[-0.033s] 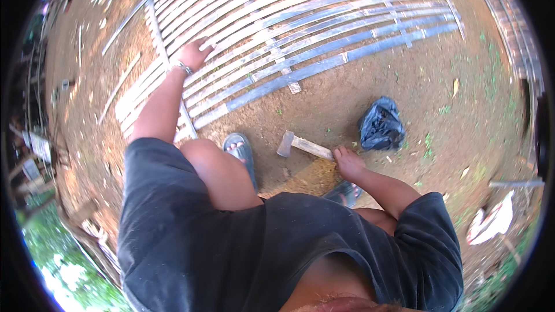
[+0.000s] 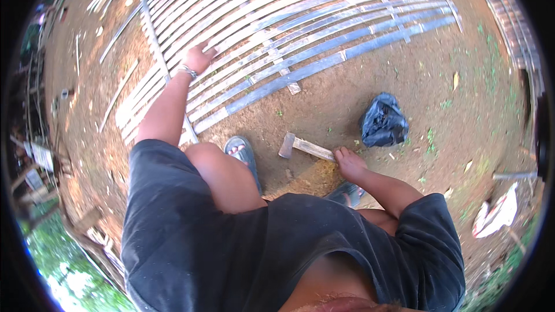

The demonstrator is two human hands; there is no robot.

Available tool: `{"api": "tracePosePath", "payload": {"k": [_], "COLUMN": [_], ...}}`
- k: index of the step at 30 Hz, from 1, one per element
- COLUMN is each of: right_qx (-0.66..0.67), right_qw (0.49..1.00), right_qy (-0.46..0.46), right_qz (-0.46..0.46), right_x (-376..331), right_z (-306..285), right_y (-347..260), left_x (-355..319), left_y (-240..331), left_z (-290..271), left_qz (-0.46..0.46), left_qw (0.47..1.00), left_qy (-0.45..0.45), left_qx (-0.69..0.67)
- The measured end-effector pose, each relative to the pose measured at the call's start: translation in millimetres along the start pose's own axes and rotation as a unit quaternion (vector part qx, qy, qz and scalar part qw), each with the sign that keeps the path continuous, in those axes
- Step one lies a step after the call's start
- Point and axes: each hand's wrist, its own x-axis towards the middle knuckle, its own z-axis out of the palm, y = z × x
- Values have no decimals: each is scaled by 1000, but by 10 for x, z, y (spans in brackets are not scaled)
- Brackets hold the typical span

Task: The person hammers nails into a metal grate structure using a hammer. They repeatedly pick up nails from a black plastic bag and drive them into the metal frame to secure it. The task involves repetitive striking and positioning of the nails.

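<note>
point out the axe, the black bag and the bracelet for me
axe [image 2: 313, 149]: head view, on the wooden handle
black bag [image 2: 384, 122]: head view, on the middle of its crumpled side
bracelet [image 2: 188, 71]: head view, on the band at the left wrist

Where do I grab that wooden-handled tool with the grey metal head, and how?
Probably by the right end of its straight, pale wooden handle, coming from the right, where the bare right hand is. The wide grey metal head lies at the left end, so gripping there looks more awkward.
</note>
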Motion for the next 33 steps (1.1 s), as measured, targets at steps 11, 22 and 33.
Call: {"api": "tracePosePath", "payload": {"k": [11,22,33], "right_qx": [65,95,-31], "right_qw": [980,905,917], "right_qy": [190,277,198], "right_qz": [16,310,346], "right_x": [-72,-249,384], "right_z": [-88,-1167,-791], "right_y": [-725,536,1056], "left_x": [-60,50,-304], "left_y": [831,585,306], "left_z": [1133,986,1123], "left_qz": [170,216,233], "left_qw": [921,934,943], "left_qy": [-131,-171,-112], "left_qx": [325,228,211]}}
